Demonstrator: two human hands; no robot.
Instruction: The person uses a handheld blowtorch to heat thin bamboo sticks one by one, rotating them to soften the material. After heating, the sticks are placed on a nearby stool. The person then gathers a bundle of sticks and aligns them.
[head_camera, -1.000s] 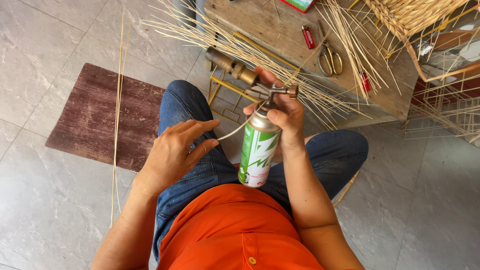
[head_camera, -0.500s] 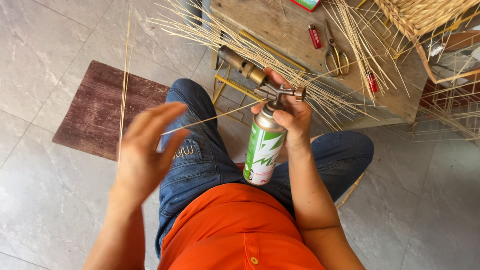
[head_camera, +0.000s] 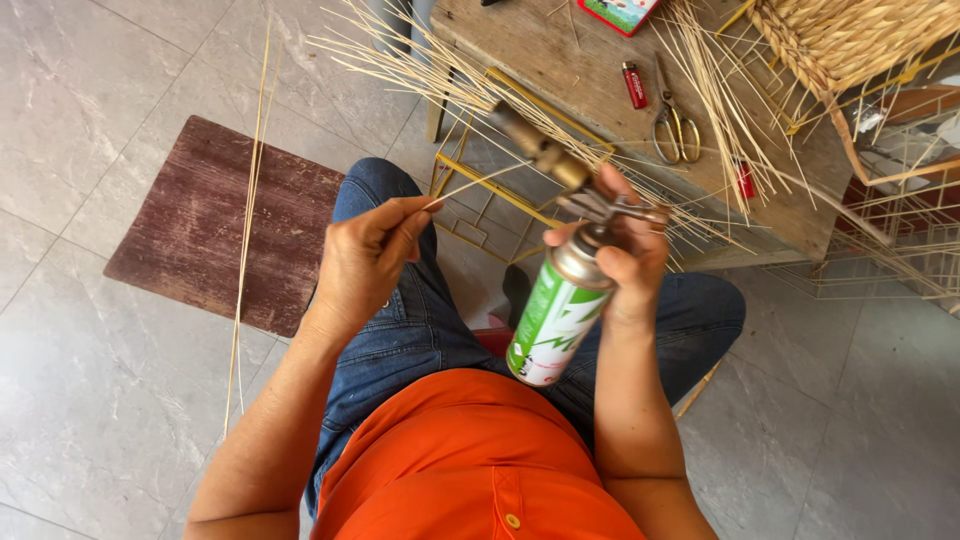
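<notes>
Left hand (head_camera: 365, 262), fingers pinched on a thin bamboo splint (head_camera: 480, 178); right hand (head_camera: 625, 255), fingers wrapped round the neck of a green-and-white gas torch canister (head_camera: 552, 320).

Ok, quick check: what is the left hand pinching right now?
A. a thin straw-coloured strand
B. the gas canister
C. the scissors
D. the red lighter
A: the left hand pinches a thin straw-coloured strand that runs toward the torch nozzle, while the right hand grips the green and white gas canister; the red lighter and the scissors lie untouched on the wooden table.
</notes>
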